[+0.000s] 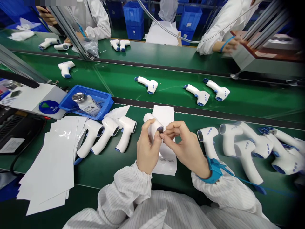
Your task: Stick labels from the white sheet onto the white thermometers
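My left hand point(147, 152) is wrapped round a white handheld infrared thermometer point(156, 123), its dark round end turned toward me. The fingertips of my right hand point(189, 151) are pinched together right beside that end. Whatever they hold, if anything, is too small to make out. Under both hands lies a white printed sheet point(168, 168). Left of them, a row of similar thermometers point(127, 133) rests on the green table. More thermometers point(246, 159), several with blue buttons, lie in a loose group to the right. A blue wrist strap point(212, 171) circles my right wrist.
White sheets point(51, 162) are stacked at left, near a blue tray point(108, 105) with a metal-capped bottle point(88, 105). Several thermometers point(149, 84) lie on the green belt point(114, 79) ahead. Across it, co-workers' sleeves point(98, 19) and a blurred hand point(230, 44) show.
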`<control>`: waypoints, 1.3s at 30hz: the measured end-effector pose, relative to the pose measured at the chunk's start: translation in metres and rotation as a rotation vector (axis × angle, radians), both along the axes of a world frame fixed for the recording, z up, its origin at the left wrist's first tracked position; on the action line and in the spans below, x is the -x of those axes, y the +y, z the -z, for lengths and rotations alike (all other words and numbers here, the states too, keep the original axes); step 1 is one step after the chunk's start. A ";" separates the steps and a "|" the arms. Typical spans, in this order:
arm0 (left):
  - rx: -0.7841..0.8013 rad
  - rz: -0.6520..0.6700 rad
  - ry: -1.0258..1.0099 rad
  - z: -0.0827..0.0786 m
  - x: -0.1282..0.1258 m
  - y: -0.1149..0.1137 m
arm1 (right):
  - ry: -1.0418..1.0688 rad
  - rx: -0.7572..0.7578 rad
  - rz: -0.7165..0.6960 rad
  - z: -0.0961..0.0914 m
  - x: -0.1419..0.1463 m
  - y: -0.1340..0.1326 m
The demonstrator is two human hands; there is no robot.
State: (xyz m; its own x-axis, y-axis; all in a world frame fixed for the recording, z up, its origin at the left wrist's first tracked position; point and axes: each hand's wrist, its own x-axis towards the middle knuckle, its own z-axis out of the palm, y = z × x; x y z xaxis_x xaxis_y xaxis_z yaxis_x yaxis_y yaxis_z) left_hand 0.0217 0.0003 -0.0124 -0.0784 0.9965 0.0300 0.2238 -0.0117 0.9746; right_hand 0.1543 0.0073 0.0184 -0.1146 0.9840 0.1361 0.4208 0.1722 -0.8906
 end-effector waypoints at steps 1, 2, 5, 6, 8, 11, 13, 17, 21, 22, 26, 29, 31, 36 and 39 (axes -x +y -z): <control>0.013 0.001 -0.023 0.000 0.000 0.000 | 0.024 0.043 -0.009 0.000 0.000 0.001; 0.033 0.006 -0.057 0.000 0.000 0.001 | 0.068 0.088 -0.028 0.001 0.000 0.002; 0.158 0.036 -0.221 -0.001 0.001 0.003 | 0.236 0.247 -0.098 0.000 -0.003 0.009; 0.217 0.053 -0.285 -0.002 0.002 0.004 | 0.269 0.285 -0.102 0.000 -0.005 0.011; 0.317 0.096 -0.398 -0.005 0.003 0.004 | 0.251 0.263 -0.054 0.000 -0.007 0.015; 0.381 0.194 -0.519 -0.012 0.006 0.003 | 0.139 0.054 -0.032 0.001 -0.006 0.020; 0.371 0.254 -0.561 -0.016 0.007 0.001 | 0.120 -0.037 -0.096 0.002 -0.004 0.022; 0.315 0.309 -0.519 -0.021 0.006 -0.003 | 0.206 -0.100 -0.063 0.003 0.004 0.028; 0.248 0.252 -0.397 -0.019 0.005 -0.003 | 0.204 -0.066 -0.067 0.007 0.011 0.026; 0.234 0.236 -0.371 -0.017 0.006 -0.003 | 0.199 -0.030 -0.083 0.008 0.012 0.024; 0.212 0.247 -0.380 -0.013 0.008 -0.002 | 0.269 0.308 -0.178 0.014 0.013 0.010; 0.190 0.349 -0.428 -0.016 0.015 0.006 | 0.331 0.523 -0.345 0.017 0.010 0.015; 0.153 0.434 -0.279 -0.023 0.026 0.023 | 0.218 0.496 -0.355 0.020 0.007 0.037; 0.224 0.349 0.603 -0.041 0.068 0.122 | -0.556 0.163 -0.083 0.030 0.012 0.155; 0.230 0.242 0.838 -0.040 0.088 0.195 | -0.691 0.092 -0.004 0.035 0.021 0.222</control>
